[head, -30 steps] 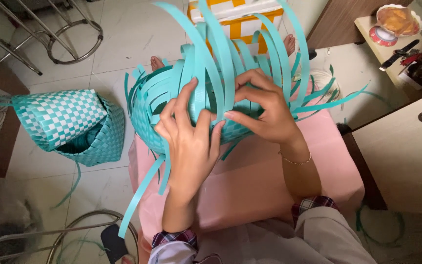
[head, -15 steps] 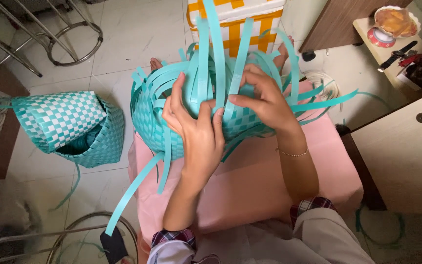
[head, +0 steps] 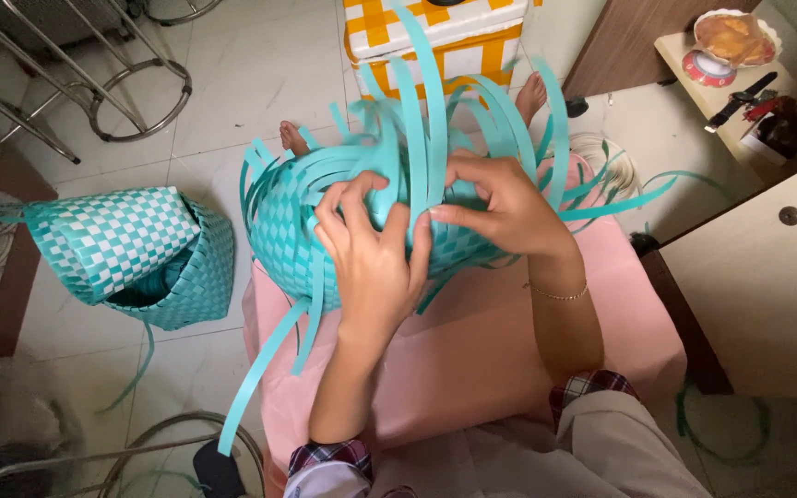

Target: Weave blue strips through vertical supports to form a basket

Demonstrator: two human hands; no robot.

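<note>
A half-woven teal basket point(head: 292, 226) of plastic strips lies on its side on a pink cloth point(head: 481, 350) over my lap. Loose teal strips point(head: 426, 83) fan upward and to the right from its rim. My left hand point(head: 375, 254) presses on the woven wall with its fingers around a strip. My right hand point(head: 500, 207) grips strips at the rim, thumb touching the left fingertips. One long loose strip point(head: 255, 378) hangs down over the cloth's left edge.
Two finished teal and white checked baskets point(head: 136, 249) lie on the tiled floor at left. An orange and white checked box point(head: 435, 32) stands ahead. Metal stool legs point(head: 131, 92) are at the upper left, a cream cabinet point(head: 767, 277) at right, bare feet beyond the basket.
The basket has turned, showing more of its woven wall on the left. Both hands have shifted along the rim and closed together on the strips, which now stand more upright.
</note>
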